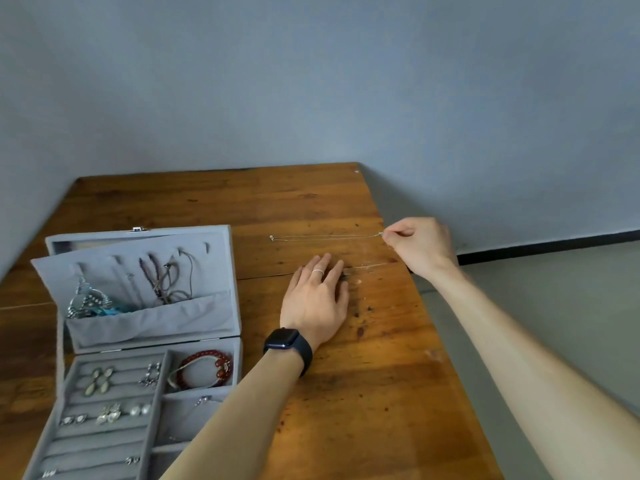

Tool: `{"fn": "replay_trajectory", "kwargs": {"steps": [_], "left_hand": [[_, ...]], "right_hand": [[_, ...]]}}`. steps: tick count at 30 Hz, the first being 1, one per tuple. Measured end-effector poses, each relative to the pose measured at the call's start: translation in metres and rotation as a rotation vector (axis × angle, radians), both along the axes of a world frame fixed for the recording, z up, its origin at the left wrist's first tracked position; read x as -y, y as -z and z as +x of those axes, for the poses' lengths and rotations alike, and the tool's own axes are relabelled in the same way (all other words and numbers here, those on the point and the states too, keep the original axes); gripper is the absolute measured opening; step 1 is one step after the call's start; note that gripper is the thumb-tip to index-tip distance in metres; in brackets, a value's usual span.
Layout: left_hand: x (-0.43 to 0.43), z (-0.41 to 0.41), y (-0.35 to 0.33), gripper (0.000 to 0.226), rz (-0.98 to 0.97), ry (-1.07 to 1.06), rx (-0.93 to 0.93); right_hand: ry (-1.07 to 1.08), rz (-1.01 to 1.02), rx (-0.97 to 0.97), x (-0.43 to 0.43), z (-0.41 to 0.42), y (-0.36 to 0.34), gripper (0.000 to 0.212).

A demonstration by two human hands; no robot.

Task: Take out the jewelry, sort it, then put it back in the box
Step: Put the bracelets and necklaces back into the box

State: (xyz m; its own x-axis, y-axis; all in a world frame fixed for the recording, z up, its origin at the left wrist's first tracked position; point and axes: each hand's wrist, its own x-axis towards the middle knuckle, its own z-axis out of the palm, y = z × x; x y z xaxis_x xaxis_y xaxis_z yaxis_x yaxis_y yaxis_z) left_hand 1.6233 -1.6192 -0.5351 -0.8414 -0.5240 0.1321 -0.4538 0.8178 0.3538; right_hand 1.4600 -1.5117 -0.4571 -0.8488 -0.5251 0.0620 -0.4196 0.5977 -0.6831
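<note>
- The grey jewelry box (156,344) stands open at the near left of the wooden table (381,375). Its tray holds rows of earrings (98,381) and, in a right-hand compartment, a red bead bracelet (207,370).
- In the raised lid, necklaces (166,277) hang into a cloth pocket (149,318).
- The left hand (317,299) rests palm down on the table right of the box. Its fingers are straight and close together, pointing away and holding nothing. It wears a ring (317,271) and, at the wrist, a dark watch (287,342).
- Beyond those fingertips and apart from them lies the thin chain (325,237), drawn out in a straight line.
- The chain's long axis runs left to right across the table. Its free end with the clasp points left toward the box.
- The right hand (420,245), at the table's right edge, pinches the chain's right end between thumb and forefinger, the other fingers curled in.
- Whether the held end is lifted off the wood cannot be told.
- A grey wall (311,81) rises behind.
</note>
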Motion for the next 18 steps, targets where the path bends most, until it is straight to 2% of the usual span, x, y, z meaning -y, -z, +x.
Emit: {"fn": "replay_trajectory", "kwargs": {"steps": [7, 9, 14, 18], "left_hand": [[0.000, -0.002, 0.006, 0.051, -0.020, -0.015, -0.044], [0.001, -0.003, 0.007, 0.050, -0.027, -0.021, -0.051], [0.002, -0.002, 0.009, 0.049, -0.047, -0.025, -0.060], [0.006, -0.005, 0.006, 0.049, -0.119, -0.010, -0.010]], "right_hand": [[0.031, -0.146, 0.220, 0.036, -0.008, 0.007, 0.008], [0.066, -0.135, 0.252, 0.037, -0.012, 0.016, 0.008], [0.150, 0.088, 0.137, 0.025, -0.020, 0.040, 0.011], [0.156, 0.154, 0.035, 0.017, -0.019, 0.042, 0.018]]}}
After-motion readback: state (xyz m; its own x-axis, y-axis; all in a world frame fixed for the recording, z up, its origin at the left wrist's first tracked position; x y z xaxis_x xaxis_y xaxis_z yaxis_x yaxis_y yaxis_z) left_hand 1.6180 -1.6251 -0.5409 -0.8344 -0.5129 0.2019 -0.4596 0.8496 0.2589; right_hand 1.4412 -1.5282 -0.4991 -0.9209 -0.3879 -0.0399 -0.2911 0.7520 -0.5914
